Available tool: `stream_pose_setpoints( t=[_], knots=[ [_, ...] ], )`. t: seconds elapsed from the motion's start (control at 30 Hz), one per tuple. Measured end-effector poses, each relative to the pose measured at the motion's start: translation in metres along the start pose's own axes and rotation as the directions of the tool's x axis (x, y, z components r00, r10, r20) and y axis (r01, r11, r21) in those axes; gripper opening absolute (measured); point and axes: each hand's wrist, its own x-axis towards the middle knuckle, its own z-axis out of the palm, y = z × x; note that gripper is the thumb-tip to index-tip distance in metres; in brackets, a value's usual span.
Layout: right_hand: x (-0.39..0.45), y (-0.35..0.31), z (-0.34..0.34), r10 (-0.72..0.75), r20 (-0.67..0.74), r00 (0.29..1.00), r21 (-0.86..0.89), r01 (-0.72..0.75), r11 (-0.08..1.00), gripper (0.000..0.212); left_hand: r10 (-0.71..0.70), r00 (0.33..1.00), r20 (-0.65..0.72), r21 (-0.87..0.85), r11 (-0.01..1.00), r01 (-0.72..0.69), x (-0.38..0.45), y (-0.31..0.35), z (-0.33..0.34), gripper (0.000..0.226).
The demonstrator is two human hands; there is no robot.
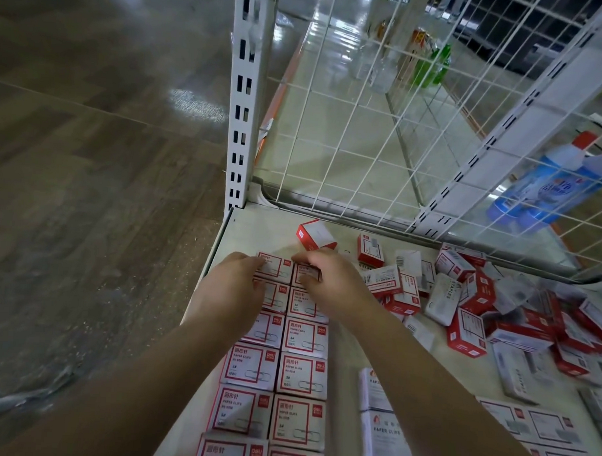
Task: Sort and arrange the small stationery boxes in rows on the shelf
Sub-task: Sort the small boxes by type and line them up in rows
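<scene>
While both hands work the far end of the two neat columns of red-and-white paper clip cartons (290,360), nearest the white perforated steel upright (241,99): left hand (234,283) flat, fingers extended, touching the end carton of the column closer to the upright (275,268). Right hand (328,281) curled, pinching the neighbouring end carton (308,273), one column further from the upright. Loose heap of red-and-white stationery boxes (478,302) well away from the upright, along the white wire mesh back panel (382,111); one stray red-and-white box (315,235) just beyond the columns. Judging by look: thin card, light, rigid enough but crushable, printed faces likely slick, contents probably shift. Best pinched across the two long side walls, not the end flaps. Squared by pushing flat against the neighbour, light pressure only, else row slides on the pale smooth shelf deck (343,345).
</scene>
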Motion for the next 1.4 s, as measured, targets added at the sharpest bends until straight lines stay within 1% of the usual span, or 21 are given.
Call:
stream_pose_setpoints(
  t=[0.27, 0.67, 0.87, 1.03, 1.1, 1.4],
  knots=[
    [-0.0004, 0.0013, -0.0033, 0.000, 0.011, 1.000, 0.012, 0.000, 1.000, 0.038, 0.005, 1.000, 0.002, 0.024, 1.000, -0.005, -0.0001, 0.0022, 0.0001, 0.042],
    [-0.0001, 0.0016, -0.0006, -0.020, -0.018, 1.000, 0.004, 0.020, 1.000, 0.038, -0.026, 1.000, 0.002, 0.031, 0.999, 0.025, 0.0012, 0.0034, 0.0022, 0.042],
    [0.0020, 0.0008, 0.0002, 0.000, -0.012, 1.000, -0.003, 0.000, 1.000, 0.040, -0.042, 0.999, 0.001, 0.045, 0.998, 0.042, 0.0026, 0.0046, 0.0030, 0.043],
    [0.0017, 0.0041, 0.0022, 0.038, -0.072, 0.997, -0.028, -0.040, 0.999, 0.037, -0.041, 0.999, 0.008, 0.039, 0.998, 0.041, 0.0025, 0.0033, 0.0030, 0.044],
    [0.0013, 0.0049, 0.0023, 0.056, -0.076, 0.996, -0.026, -0.058, 0.998, 0.037, -0.039, 0.999, 0.002, 0.034, 0.999, 0.039, 0.0022, 0.0032, 0.0029, 0.043],
    [0.0002, 0.0066, 0.0032, 0.057, -0.080, 0.995, -0.007, -0.058, 0.998, 0.038, -0.020, 1.000, -0.009, 0.040, 0.999, 0.020, 0.0014, 0.0032, 0.0026, 0.043]
  ],
)
